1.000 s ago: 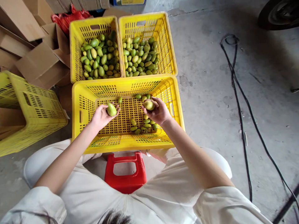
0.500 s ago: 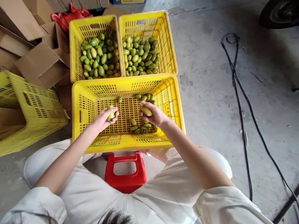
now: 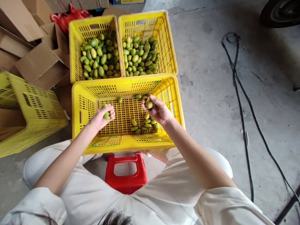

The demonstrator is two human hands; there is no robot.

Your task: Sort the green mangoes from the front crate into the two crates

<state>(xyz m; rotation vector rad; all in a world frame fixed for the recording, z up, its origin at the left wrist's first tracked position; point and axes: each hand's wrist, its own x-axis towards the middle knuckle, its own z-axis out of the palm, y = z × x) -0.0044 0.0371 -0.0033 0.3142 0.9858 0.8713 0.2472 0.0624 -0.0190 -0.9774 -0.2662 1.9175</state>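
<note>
Above the front yellow crate (image 3: 126,149), my left hand (image 3: 101,119) is closed around a green oval fruit (image 3: 107,115) that looks like a small mango. Its ends show above and below the fingers. On the crate's right side, my right hand (image 3: 161,112) grips a yellowish-green fruit (image 3: 149,103) of the same kind between thumb and fingers. Several loose fruits (image 3: 147,125) lie on the crate floor below the right hand. Another green fruit (image 3: 138,96) rests near the back wall, and one small fruit (image 3: 120,100) lies left of it. My right hand hides part of the floor.
Behind stand two yellow crates, left (image 3: 72,56) and right (image 3: 173,56), both holding many fruits. Cardboard boxes (image 3: 39,64) and another yellow crate (image 3: 44,109) are at left. A red stool (image 3: 126,184) shows between the legs. Black cable (image 3: 248,103) runs across the floor at right.
My left hand has shifted a little left with its fruit. My right hand has moved slightly right, and the fruit in it is now turned end-on.
</note>
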